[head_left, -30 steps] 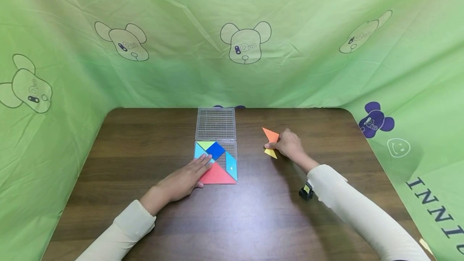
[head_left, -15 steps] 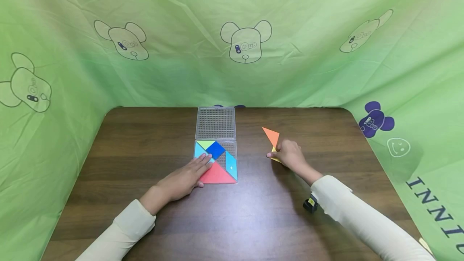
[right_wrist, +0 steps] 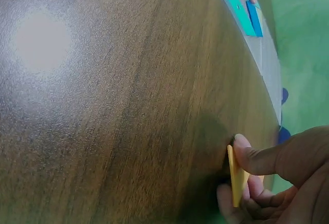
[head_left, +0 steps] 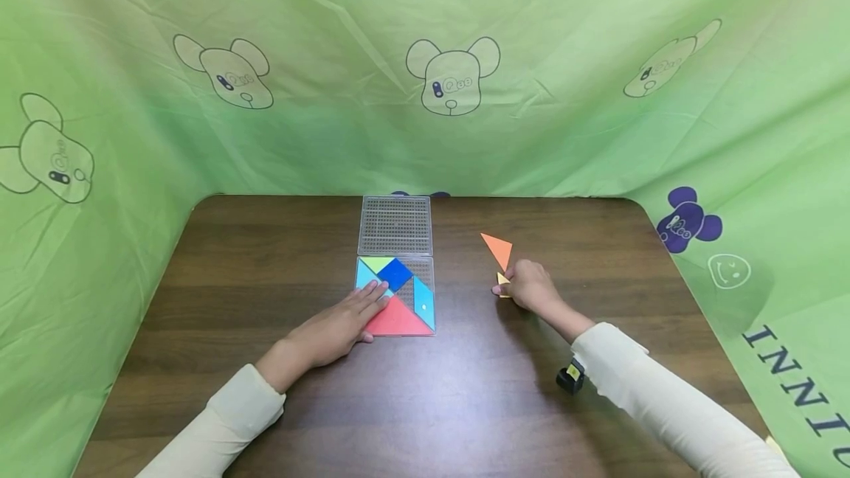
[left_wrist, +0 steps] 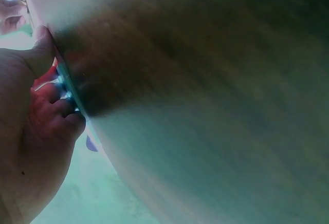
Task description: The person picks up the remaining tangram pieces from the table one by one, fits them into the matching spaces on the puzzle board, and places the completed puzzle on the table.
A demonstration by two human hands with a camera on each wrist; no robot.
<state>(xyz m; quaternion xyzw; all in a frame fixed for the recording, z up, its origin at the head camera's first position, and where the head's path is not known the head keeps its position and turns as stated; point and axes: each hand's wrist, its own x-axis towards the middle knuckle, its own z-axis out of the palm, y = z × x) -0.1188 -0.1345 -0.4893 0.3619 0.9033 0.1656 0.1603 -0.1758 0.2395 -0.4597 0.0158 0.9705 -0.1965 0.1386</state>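
Observation:
In the head view my left hand (head_left: 339, 327) rests with extended fingers on the tangram pieces in a clear square tray (head_left: 422, 267). Under and beside it lie a red triangle (head_left: 400, 320) and a light blue triangle (head_left: 364, 276), partly covered. A blue square (head_left: 395, 274), a lime triangle (head_left: 375, 264) and a light blue parallelogram (head_left: 423, 304) also sit in the tray. Over to the right, my right hand (head_left: 533, 288) pinches a small yellow tangram piece (right_wrist: 236, 180) between thumb and fingers, tilted up from the table. Just beyond it lies an orange triangle (head_left: 499, 249).
The tray's clear lid (head_left: 396, 226) lies flat behind it, at the far table edge. Green printed cloth (head_left: 451, 146) surrounds the wooden table (head_left: 425, 411) at the back and sides. A small black device (head_left: 569, 376) hangs at the right wrist.
My right hand has shifted slightly nearer and to the right, drawing the yellow piece away from the orange triangle and tilting it. The left hand stays in place on the tray.

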